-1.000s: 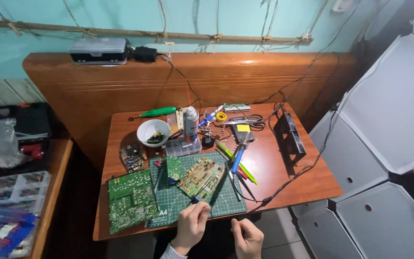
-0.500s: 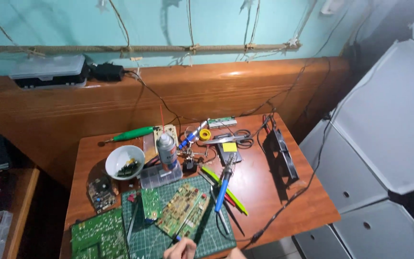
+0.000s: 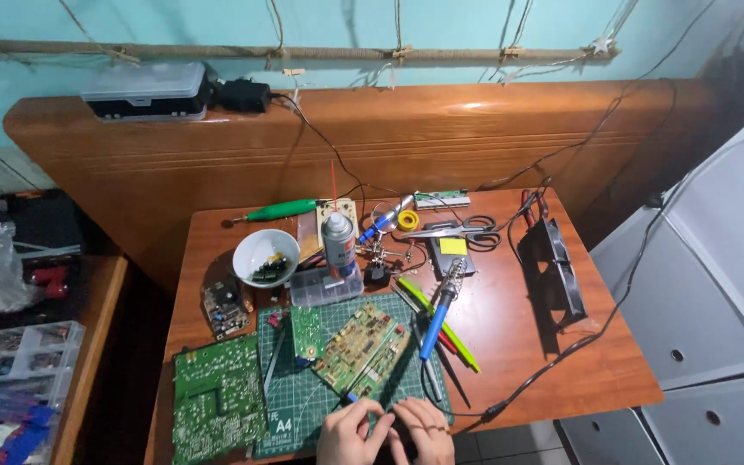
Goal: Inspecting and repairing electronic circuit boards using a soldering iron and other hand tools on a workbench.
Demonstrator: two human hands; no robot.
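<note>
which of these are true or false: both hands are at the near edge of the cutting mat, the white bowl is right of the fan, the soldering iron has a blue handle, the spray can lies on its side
1. Both hands, left hand and right hand, are at the near edge of the green cutting mat: true.
2. The white bowl is right of the black fan: false, it sits left of it.
3. The soldering iron has a blue handle: true.
4. The spray can lies on its side: false, it stands upright.

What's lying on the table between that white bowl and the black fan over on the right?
In the head view, between the white bowl and the black fan stand a spray can, a clear parts box and a blue-handled soldering iron.
</note>
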